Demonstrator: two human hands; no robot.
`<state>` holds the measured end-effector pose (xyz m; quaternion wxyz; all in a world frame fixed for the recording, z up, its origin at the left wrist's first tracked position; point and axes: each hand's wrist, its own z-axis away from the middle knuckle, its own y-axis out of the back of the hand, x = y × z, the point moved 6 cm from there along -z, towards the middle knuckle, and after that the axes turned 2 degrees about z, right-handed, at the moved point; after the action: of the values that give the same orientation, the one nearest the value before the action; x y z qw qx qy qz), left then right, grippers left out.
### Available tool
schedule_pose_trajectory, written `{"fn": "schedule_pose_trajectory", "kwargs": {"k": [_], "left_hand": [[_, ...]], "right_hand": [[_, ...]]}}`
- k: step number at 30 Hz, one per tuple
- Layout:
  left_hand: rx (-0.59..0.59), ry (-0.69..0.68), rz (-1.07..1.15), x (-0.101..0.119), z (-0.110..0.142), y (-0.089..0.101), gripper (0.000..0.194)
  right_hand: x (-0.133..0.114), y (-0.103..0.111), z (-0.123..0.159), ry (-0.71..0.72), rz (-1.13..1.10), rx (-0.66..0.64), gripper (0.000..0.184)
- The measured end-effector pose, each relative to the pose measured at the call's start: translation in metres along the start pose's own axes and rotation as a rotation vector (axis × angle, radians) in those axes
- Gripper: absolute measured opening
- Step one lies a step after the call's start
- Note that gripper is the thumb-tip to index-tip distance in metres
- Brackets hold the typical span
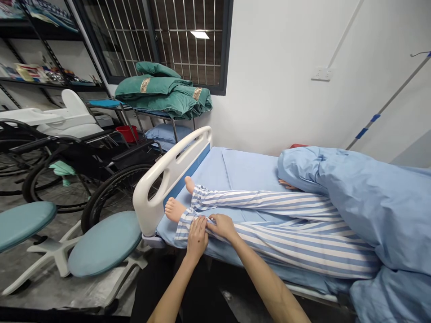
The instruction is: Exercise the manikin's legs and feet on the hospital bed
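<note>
A figure that looks like a manikin lies on the bed in blue-and-white striped trousers [283,240], its smooth bare feet [174,209] near the footboard. My left hand [198,235] is closed over the near lower leg just above the ankle, fingers together across the striped cloth. Close beside it, on the knee side, my right hand [222,225] grips the same shin with bent fingers and thumb. The undersides of both hands are hidden. A light blue quilt [377,202] covers the upper body, and part of a hand [288,184] shows at its edge.
The white footboard [148,190] rises left of the feet. Beyond it are a black wheelchair [97,157], round teal stools [106,242] and a rack with folded green bedding [164,92]. An IV pole [384,107] leans at the right, beside the wall.
</note>
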<state>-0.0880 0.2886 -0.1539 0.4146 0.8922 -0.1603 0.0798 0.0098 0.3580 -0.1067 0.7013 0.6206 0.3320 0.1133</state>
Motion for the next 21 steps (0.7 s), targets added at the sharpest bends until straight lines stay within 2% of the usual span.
{"fn": "schedule_pose_trajectory", "kwargs": {"k": [14, 17, 21], "left_hand": [[-0.096, 0.012, 0.027, -0.002, -0.011, 0.004, 0.049], [-0.094, 0.003, 0.015, -0.002, -0.012, 0.005, 0.048], [-0.107, 0.011, 0.002, -0.003, -0.014, 0.004, 0.048]], "right_hand": [[0.001, -0.001, 0.001, -0.033, -0.031, 0.009, 0.041], [0.003, -0.001, 0.001, -0.048, -0.056, 0.028, 0.037], [0.006, 0.003, 0.003, -0.061, -0.113, 0.119, 0.025]]}}
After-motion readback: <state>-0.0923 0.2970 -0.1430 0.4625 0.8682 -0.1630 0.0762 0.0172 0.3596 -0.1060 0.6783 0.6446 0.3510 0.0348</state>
